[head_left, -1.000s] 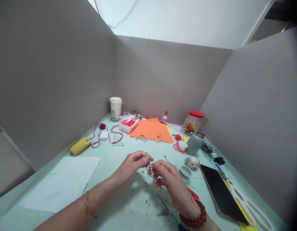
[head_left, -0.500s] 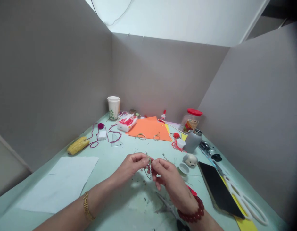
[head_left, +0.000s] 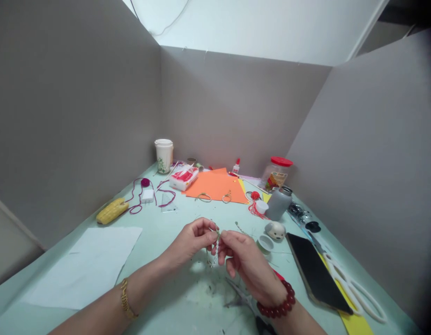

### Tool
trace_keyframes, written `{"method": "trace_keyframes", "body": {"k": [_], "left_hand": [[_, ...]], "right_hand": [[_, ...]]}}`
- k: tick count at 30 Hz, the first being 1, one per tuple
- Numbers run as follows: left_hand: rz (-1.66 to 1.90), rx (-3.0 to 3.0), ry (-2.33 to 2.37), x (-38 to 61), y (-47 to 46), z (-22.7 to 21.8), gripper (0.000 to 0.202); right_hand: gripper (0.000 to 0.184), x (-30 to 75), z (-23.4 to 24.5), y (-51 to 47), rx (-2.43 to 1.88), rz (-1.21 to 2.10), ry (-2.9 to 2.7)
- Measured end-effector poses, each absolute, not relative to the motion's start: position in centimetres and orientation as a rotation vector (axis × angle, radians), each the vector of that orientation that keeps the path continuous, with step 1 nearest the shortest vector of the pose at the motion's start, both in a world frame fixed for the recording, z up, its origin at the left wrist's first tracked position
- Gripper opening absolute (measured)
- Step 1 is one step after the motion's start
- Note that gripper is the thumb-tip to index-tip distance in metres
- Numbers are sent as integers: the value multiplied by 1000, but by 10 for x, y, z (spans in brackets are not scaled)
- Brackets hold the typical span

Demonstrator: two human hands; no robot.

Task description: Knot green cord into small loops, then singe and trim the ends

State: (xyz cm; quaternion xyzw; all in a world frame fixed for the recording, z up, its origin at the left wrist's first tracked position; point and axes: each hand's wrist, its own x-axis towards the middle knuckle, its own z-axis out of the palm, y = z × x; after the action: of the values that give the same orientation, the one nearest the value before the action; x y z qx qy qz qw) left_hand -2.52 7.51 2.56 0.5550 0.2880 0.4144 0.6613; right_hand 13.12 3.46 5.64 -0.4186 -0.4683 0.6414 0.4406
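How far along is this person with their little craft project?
Done, it seems: two small cord loops lie on the orange paper, and a red knot with tassel sits nearby. In hand: a thin pale strand, pinched between the left hand and right hand. Left, perhaps: the purple cord, lying unused.

A phone (head_left: 316, 272) lies right of the right hand (head_left: 248, 265).

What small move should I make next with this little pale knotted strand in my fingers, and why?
I'd probably snug up the top of the pale knotted strand with a gentle pull first: your left hand and right hand both pinch it there, and its lower end hangs free, so it looks easy to tension.
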Motion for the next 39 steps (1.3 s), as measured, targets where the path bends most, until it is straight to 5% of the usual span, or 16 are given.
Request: {"method": "trace_keyframes", "body": {"k": [14, 39], "left_hand": [[971, 1551, 971, -15, 51, 42, 18], [839, 1452, 814, -11, 54, 34, 20]], "right_hand": [[23, 132, 56, 38, -1228, 1157, -1080], [22, 136, 57, 42, -1259, 1091, -1044]]}}
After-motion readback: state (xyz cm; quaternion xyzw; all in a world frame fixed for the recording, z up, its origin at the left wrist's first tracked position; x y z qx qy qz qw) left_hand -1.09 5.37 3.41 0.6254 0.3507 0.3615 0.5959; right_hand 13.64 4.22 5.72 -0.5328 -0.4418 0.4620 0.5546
